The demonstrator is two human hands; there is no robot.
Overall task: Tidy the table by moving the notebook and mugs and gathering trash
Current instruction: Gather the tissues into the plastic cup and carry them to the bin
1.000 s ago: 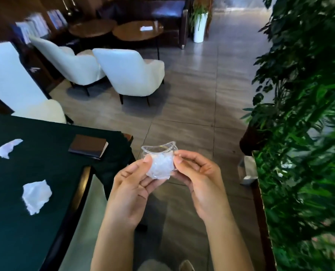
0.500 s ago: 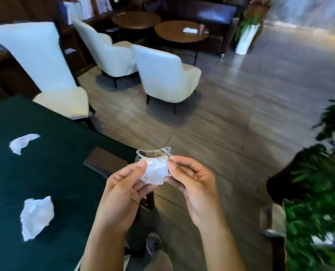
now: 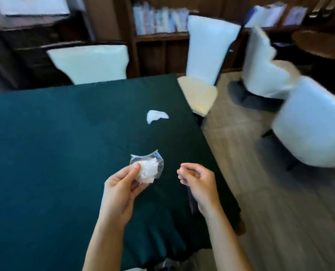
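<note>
Trash pouch (image 3: 156,160): small clear plastic bag with a crumpled tissue wad (image 3: 146,170) stuffed inside. It's held up over the table (image 3: 45,143), pinched in the left grip (image 3: 119,190), thumb on the near face and fingers behind, at the pouch's lower left. The mouth points up and away and sags open.

Right grip (image 3: 198,180): just right of the pouch, not touching it. Fingers loosely curled, nothing in it that I can see.

Handling, my read:
- Near weightless and fully soft, so the film will fold wherever it's pinched.
- Film looks slick, so a light pinch could slide.
- Nothing fragile.
- Best hold is probably the rim, one side per grip, to spread the mouth for the next piece.
- Squeezing the body only packs the tissue, which does no harm.

Loose tissue scrap (image 3: 156,116): lies on the green cloth well beyond the left grip, a bit to its right, near the table's right edge. It's just as light and limp, and a draught would likely shift it. Pinch it from above anywhere and bunch it.

Counts in view:
- pouch: 1
- wad inside: 1 lump, can't tell how many pieces
- loose scraps on table: 1
- notebook: 0
- mugs: 0
- white chairs (image 3: 88,63) past the table: 4, blurred
</note>
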